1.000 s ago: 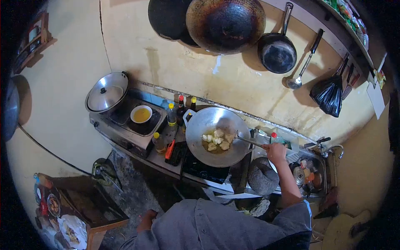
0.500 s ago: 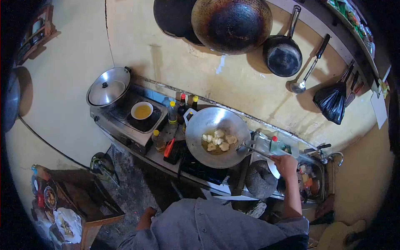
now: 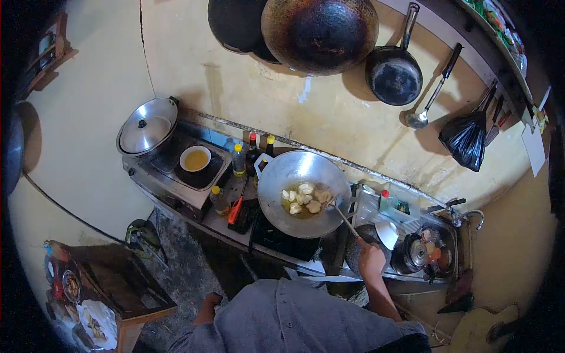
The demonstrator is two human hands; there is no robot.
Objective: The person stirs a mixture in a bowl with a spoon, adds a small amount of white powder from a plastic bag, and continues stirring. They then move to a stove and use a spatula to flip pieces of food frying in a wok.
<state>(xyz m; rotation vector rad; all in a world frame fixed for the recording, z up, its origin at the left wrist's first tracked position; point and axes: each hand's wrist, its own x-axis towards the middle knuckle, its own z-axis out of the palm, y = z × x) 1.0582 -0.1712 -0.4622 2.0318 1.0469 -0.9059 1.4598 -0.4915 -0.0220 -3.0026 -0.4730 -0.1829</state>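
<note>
My right hand (image 3: 371, 260) is closed around the long handle of a spatula (image 3: 347, 222), whose head reaches into the right side of a big silver wok (image 3: 279, 220). Several pale, lumpy food pieces (image 3: 305, 188) lie in shallow oil at the wok's bottom, and the spatula head is beside the rightmost ones. The wok sits on a black stove (image 3: 285, 242). My left hand (image 3: 209, 306) hangs low beside my shirt, apart from the counter; its fingers are mostly hidden and too dark to read.
Left of the wok stand several bottles (image 3: 238, 160), a red-handled lighter-like tool (image 3: 235, 210), a bowl of yellow liquid (image 3: 195, 159) and a lidded pot (image 3: 147, 126). To the right are a white bowl (image 3: 386, 234) and a sink (image 3: 450, 262) holding a kettle (image 3: 415, 254). Pans (image 3: 394, 76) hang above.
My right hand has moved left and down toward me, so the spatula handle slopes more steeply. Its head has shifted slightly left among the food pieces. The view has shifted a little.
</note>
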